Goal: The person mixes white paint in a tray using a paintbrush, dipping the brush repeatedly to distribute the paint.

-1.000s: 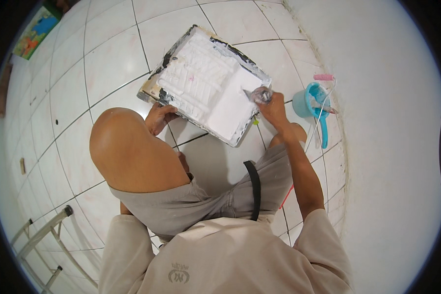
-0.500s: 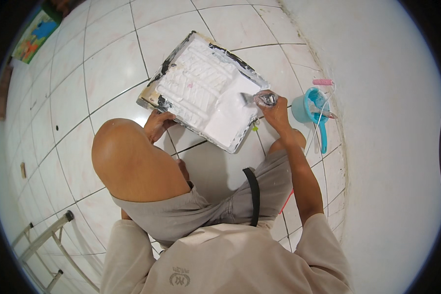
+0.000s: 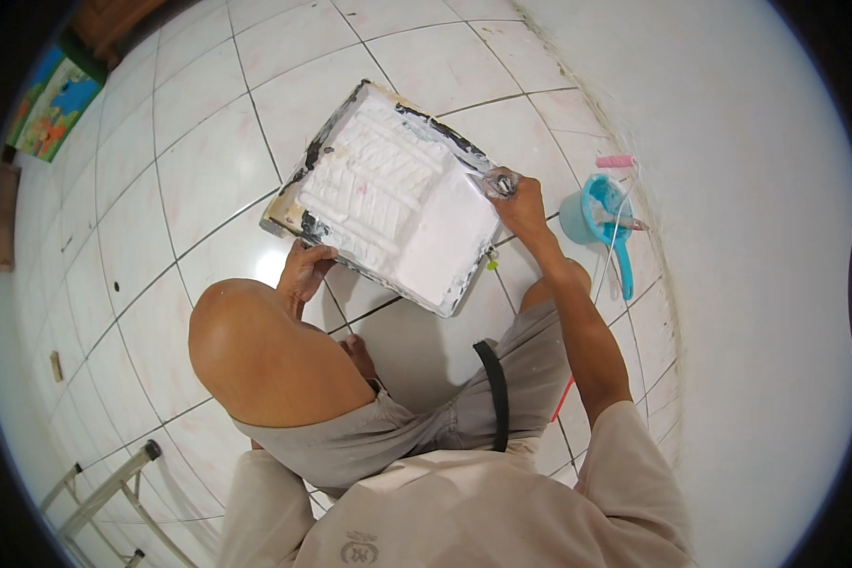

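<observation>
A rectangular paint tray (image 3: 297, 184) lies at an angle in front of me, its rim crusted with black and white paint. White paint (image 3: 448, 232) pools in its right part, while a thick layer coats the ribbed left part. My left hand (image 3: 305, 272) grips the near left rim, thumb on top and the other fingers partly hidden. At the tray's right rim, my right hand (image 3: 521, 206) is closed round the paint-smeared handle of what looks like a paintbrush (image 3: 502, 184). Its working end is mostly hidden against the rim.
A light-blue dipper (image 3: 577, 216) stands right of my right hand, with a red-tipped tool inside. Beside it is a pink paint roller (image 3: 615, 162) on a wire frame. A white wall (image 3: 767, 284) runs along the right. A metal ladder-like frame (image 3: 114, 497) is at the lower left.
My right hand has drawn the brush up out of the white pool to the tray's right rim. The left hand keeps its hold on the tray, and the whole view has shifted slightly.
</observation>
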A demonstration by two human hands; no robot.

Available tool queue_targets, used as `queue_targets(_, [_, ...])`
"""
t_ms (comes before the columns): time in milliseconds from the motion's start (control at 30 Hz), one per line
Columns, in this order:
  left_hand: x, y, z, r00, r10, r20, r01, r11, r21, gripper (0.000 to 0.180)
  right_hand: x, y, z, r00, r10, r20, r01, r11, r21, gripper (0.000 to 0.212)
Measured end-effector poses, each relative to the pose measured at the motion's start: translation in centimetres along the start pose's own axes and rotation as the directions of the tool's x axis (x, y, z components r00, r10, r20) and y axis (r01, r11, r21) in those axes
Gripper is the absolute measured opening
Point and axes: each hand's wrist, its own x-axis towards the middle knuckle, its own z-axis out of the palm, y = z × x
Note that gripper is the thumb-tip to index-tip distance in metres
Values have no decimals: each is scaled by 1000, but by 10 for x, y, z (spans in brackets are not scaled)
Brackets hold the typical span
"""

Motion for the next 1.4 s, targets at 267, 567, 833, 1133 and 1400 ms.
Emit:
queue_targets(267, [1, 16, 4, 997, 66, -43, -73, 981, -181, 56, -1, -13, -4, 997, 67, 31, -68, 997, 23, 15])
queue_targets(567, [-24, 23, 8, 1000, 25, 4, -17, 784, -620, 93, -18, -12, -2, 998, 45, 40, -50, 990, 134, 15])
queue_targets(833, [-33, 24, 5, 999, -16, -47, -22, 704, -710, 92, -11, -19, -1, 999, 31, 12, -32, 991, 133, 16])
queue_targets(1133, [-27, 20, -6, 994, -35, -106, -49, 719, -693, 74, -12, -4, -1, 998, 56, -43, -44, 971, 235, 24])
queue_targets(1400, [-38, 38, -20, 995, -67, -67, -7, 654, -757, 70, -15, -14, 10, 996, 81, 19, -84, 980, 180, 18])
